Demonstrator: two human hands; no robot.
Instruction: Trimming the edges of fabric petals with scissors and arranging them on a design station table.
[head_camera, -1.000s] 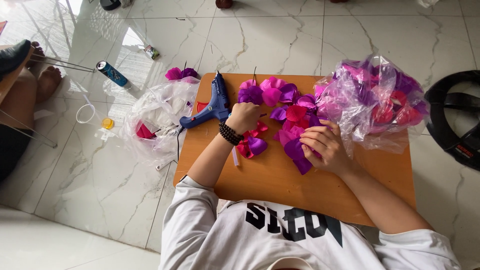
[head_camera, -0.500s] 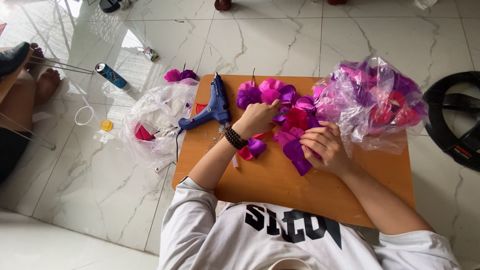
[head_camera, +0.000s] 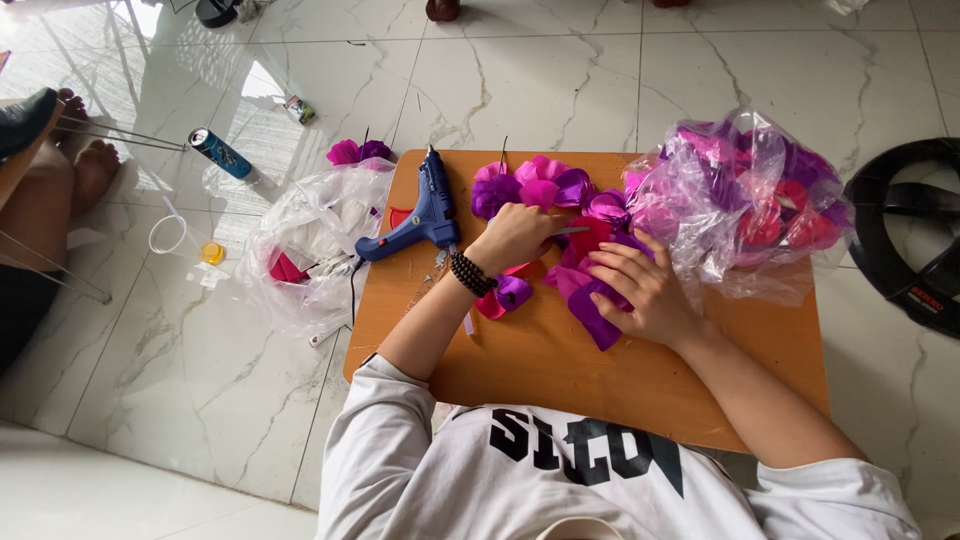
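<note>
My left hand (head_camera: 512, 236), with a dark bead bracelet at the wrist, is curled around a thin grey tool (head_camera: 574, 230) whose tip points right over a pile of purple, pink and red paper petals (head_camera: 545, 187). My right hand (head_camera: 640, 290) lies flat with fingers spread on purple petals (head_camera: 592, 318) on the wooden table (head_camera: 560, 365). A blue glue gun (head_camera: 425, 212) stands just left of my left hand, apart from it.
A clear plastic bag of pink and purple petals (head_camera: 745, 195) sits on the table's right part. Another plastic bag (head_camera: 305, 240) lies on the marble floor at the left, near a can (head_camera: 218, 152). Another person's bare feet (head_camera: 88, 165) are far left. A black round object (head_camera: 910, 235) lies at right.
My left hand has moved right, away from the glue gun's handle and onto the petal pile. My right hand and the glue gun have stayed in place.
</note>
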